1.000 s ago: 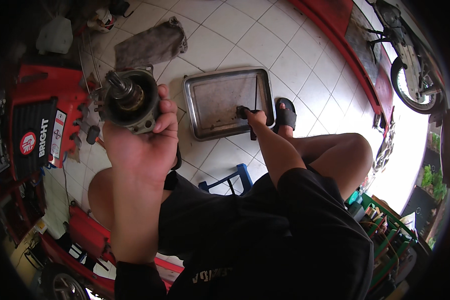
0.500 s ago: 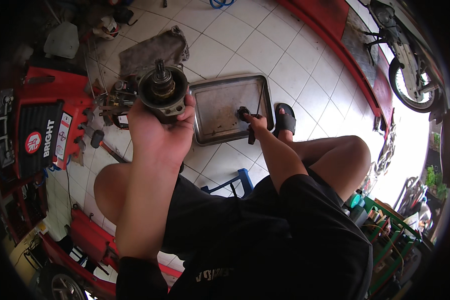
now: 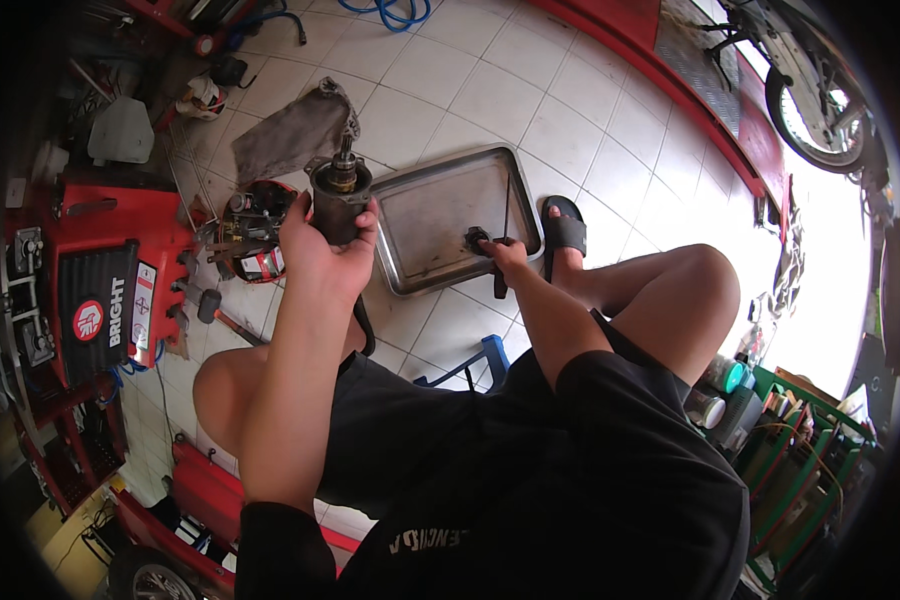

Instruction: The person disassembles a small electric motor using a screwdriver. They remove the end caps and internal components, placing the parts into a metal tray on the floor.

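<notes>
My left hand (image 3: 332, 255) is wrapped round a dark cylindrical metal motor housing (image 3: 338, 212), raised beside the tray's left edge. A shiny stepped shaft (image 3: 345, 165) stands up out of its open top. Over the right part of a shallow metal tray (image 3: 440, 290), my right hand (image 3: 508, 255) is closed on a screwdriver (image 3: 500, 284). Its dark handle shows below the fingers, and a thin dark rod, apparently its blade, runs up past them. At those fingertips is a small dark round part (image 3: 478, 240); whether it is held or lies on the tray, I cannot tell.
A grey rag (image 3: 285, 130) lies on the tiles beyond the housing. Left of it are a red tray of tools (image 3: 255, 225), a hammer (image 3: 210, 306) and a red machine (image 3: 100, 290). A blue stool frame (image 3: 492, 358) stands between my legs, and a motorcycle (image 3: 810, 100) far right.
My left hand has tilted the housing, so its side now shows more than its open top. The right hand stays over the tray. The whole view has shifted slightly.
</notes>
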Motion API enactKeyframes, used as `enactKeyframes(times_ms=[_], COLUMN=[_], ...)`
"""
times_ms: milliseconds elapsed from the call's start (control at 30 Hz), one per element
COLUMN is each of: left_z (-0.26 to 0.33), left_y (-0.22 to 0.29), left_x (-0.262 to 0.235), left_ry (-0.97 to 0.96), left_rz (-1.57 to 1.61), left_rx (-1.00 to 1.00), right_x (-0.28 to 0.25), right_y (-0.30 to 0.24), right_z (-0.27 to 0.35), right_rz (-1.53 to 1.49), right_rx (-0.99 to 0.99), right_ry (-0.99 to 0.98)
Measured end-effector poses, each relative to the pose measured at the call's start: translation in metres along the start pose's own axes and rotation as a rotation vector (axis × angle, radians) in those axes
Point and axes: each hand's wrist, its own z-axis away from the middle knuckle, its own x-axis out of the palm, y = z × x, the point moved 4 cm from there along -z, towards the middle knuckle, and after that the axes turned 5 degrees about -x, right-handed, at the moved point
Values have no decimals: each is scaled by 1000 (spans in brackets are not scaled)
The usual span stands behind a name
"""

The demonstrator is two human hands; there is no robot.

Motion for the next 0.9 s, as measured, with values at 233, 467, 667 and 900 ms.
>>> enactKeyframes(times_ms=[233, 467, 667, 900], left_z=[15, 31, 49, 62], left_y=[-16, -15, -13, -20], left_x=[5, 19, 26, 20], left_ry=[31, -7, -148, -155], left_rz=[-90, -38, -39, -51], left_rx=[31, 27, 5, -16], right_x=[-6, -3, -48, -43], right_y=[-43, -211, -335, -349], right_z=[17, 65, 150, 242], right_rz=[-313, -702, -715, -899], right_rx=[-10, -207, -343, -169], right_ry=[-170, -612, -847, -1157])
